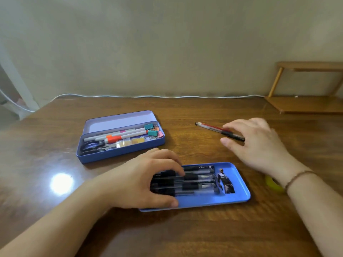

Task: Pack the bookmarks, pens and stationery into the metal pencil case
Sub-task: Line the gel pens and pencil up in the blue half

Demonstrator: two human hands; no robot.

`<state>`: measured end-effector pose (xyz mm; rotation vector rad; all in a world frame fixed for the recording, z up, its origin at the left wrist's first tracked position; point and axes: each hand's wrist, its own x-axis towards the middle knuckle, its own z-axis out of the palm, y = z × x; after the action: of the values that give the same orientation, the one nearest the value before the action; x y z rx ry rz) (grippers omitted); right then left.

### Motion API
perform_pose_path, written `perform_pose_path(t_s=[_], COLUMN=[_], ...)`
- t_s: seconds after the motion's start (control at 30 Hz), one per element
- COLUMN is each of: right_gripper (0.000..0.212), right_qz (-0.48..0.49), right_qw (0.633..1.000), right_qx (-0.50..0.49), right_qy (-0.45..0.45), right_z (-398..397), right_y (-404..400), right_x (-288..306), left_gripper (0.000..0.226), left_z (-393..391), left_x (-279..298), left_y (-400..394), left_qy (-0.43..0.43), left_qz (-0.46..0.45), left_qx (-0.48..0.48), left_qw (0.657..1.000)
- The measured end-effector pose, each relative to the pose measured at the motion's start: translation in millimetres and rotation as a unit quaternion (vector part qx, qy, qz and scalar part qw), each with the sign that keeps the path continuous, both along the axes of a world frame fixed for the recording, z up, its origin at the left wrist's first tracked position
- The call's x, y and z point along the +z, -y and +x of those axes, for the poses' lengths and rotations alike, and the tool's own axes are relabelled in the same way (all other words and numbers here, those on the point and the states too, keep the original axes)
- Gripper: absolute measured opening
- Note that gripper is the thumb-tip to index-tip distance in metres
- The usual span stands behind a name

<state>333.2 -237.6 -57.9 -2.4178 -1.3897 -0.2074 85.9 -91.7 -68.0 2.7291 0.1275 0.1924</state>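
Observation:
The blue metal pencil case [96, 156] lies open at centre left with its lid [118, 120] tilted back. It holds scissors [92, 146], pens [118, 135], teal binder clips [151, 130] and yellow sticky tabs [130, 141]. A blue tray [239, 184] near me carries several black pens [198, 179] and a bookmark with a printed figure [225, 181]. My left hand [146, 180] rests on those pens, bent fingertips on them, thumb at the tray's near rim. My right hand [259, 143], blurred, hovers over the end of a red pen [211, 127] on the table, fingers and thumb apart.
A wooden table [185, 230] holds everything, with a bright glare spot [61, 183] at left. A yellow-green object [272, 182] peeks out under my right wrist. A low wooden shelf [306, 104] stands at back right. A white cable [167, 97] runs along the wall.

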Motion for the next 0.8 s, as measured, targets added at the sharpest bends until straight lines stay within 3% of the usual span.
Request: perform_pose_path(t_s=[0.07,0.13,0.27,0.33,0.43,0.53,0.63,0.7,0.8], right_gripper=[0.052,0.050,0.013,0.012,0.020,0.023,0.017,0.013,0.005], right_qz=[-0.117,-0.125,-0.001,0.067,0.195,0.239,0.201,0.139,0.066], right_qw=[0.990,0.988,0.997,0.996,0.980,0.960,0.934,0.911,0.943], right_qx=[-0.068,-0.065,-0.069,-0.044,-0.008,0.029,0.119,0.183,0.215], right_qy=[-0.035,-0.065,0.019,0.034,-0.036,-0.139,-0.270,-0.342,-0.245], right_z=[15,16,5,2,-1,-10,-25,-40,-59], right_y=[-2,-4,-6,-5,1,14,26,31,33], right_x=[-11,-16,-11,-10,0,12,20,26,25], left_gripper=[0.044,0.039,0.035,0.035,0.033,0.018,0.024,0.027,0.028], left_z=[0,0,0,0,0,2,4,5,4], left_x=[1,2,0,0,-1,-3,-5,-2,3], left_y=[0,0,1,0,-3,-8,-18,-21,-17], left_qy=[-0.002,-0.001,-0.003,0.003,0.015,0.087,0.208,0.245,0.235], left_qz=[-0.003,-0.001,-0.013,-0.023,-0.054,-0.121,-0.235,-0.294,-0.310], left_qx=[0.005,0.006,0.011,0.008,0.002,0.069,0.188,0.215,0.208], left_qw=[1.000,1.000,1.000,1.000,0.998,0.986,0.930,0.899,0.898])
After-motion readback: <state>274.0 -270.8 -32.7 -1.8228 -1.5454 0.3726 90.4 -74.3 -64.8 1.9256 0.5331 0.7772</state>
